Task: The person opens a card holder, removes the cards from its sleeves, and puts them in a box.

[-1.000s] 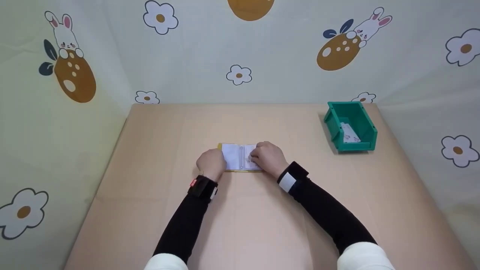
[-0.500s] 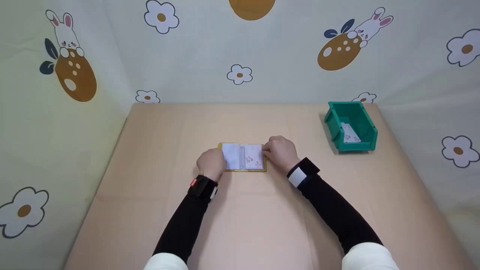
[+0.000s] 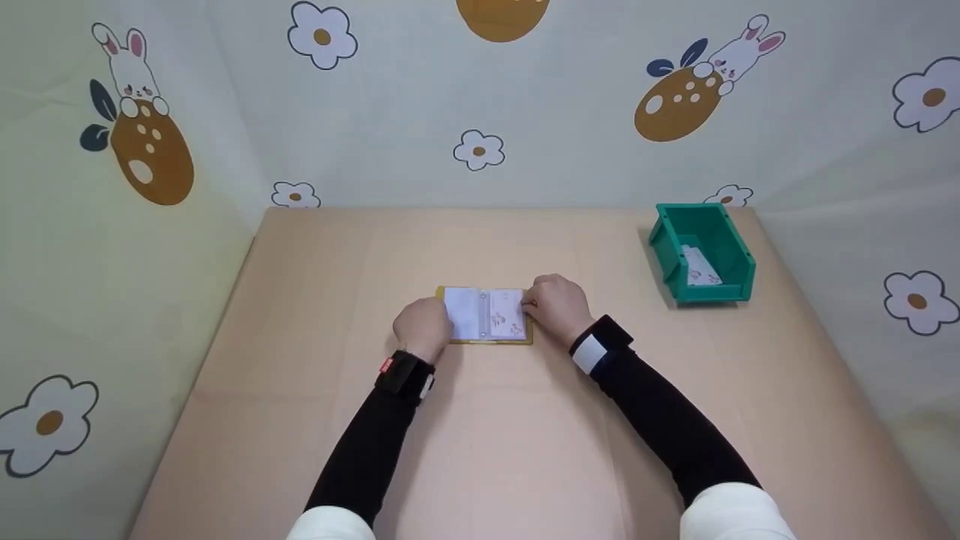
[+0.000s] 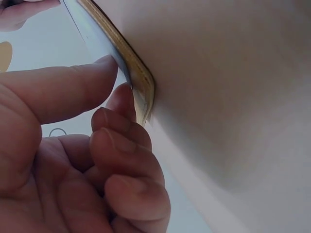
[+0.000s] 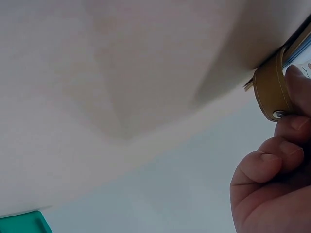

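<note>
A small photo album (image 3: 466, 315) with a yellow-brown cover lies spread open on the table. Its left page looks plain white; a card (image 3: 507, 315) with a pinkish print shows on the right page. My left hand (image 3: 423, 328) pinches the album's left edge, thumb on the page and curled fingers at the cover, as the left wrist view shows. At the opposite edge, my right hand (image 3: 561, 306) has thumb and index finger around the edge by a brown strap (image 5: 270, 90) with a metal snap (image 5: 278, 114). The thumb reaches onto the page side, and the index finger lies against the snap.
A green bin (image 3: 701, 255) stands at the back right of the table (image 3: 360, 247), with printed white cards (image 3: 701, 266) inside. Behind the table and along both sides hangs a pale curtain (image 3: 390, 97) printed with flowers and rabbits.
My right hand has moved from over the right page outward to the album's right edge, uncovering the printed card, then shifted slightly back left. My left hand has stayed in place.
</note>
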`<action>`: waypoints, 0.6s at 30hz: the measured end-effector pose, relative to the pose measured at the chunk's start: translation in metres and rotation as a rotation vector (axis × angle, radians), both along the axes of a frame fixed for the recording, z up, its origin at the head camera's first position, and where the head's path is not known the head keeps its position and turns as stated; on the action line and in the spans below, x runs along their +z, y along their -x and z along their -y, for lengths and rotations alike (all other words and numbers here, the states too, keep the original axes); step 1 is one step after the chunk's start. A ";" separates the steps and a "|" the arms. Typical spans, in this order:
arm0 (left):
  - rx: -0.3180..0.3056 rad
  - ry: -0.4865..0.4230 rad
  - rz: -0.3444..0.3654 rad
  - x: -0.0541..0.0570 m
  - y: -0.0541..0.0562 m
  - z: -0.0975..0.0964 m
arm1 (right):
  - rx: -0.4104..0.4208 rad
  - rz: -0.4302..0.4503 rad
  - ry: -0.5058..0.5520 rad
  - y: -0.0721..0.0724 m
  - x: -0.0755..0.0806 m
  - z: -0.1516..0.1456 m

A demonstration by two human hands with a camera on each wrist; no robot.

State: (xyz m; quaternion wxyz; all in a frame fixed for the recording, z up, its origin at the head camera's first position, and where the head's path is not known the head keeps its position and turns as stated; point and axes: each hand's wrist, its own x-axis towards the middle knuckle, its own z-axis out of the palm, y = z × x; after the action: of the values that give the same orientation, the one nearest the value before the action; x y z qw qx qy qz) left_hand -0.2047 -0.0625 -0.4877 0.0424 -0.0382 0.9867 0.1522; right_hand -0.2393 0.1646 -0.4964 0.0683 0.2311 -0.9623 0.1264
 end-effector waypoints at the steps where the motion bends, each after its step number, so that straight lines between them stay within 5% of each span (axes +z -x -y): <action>1: -0.001 -0.001 -0.001 0.000 0.000 0.000 | 0.001 0.000 -0.001 0.000 0.000 0.000; 18: -0.024 0.014 -0.016 -0.001 0.000 0.000 | 0.002 0.023 -0.023 -0.001 0.001 0.002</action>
State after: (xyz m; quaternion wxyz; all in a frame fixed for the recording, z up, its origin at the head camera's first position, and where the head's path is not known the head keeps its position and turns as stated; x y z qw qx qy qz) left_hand -0.2046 -0.0625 -0.4884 0.0361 -0.0253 0.9884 0.1451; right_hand -0.2382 0.1627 -0.4951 0.0546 0.2316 -0.9641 0.1181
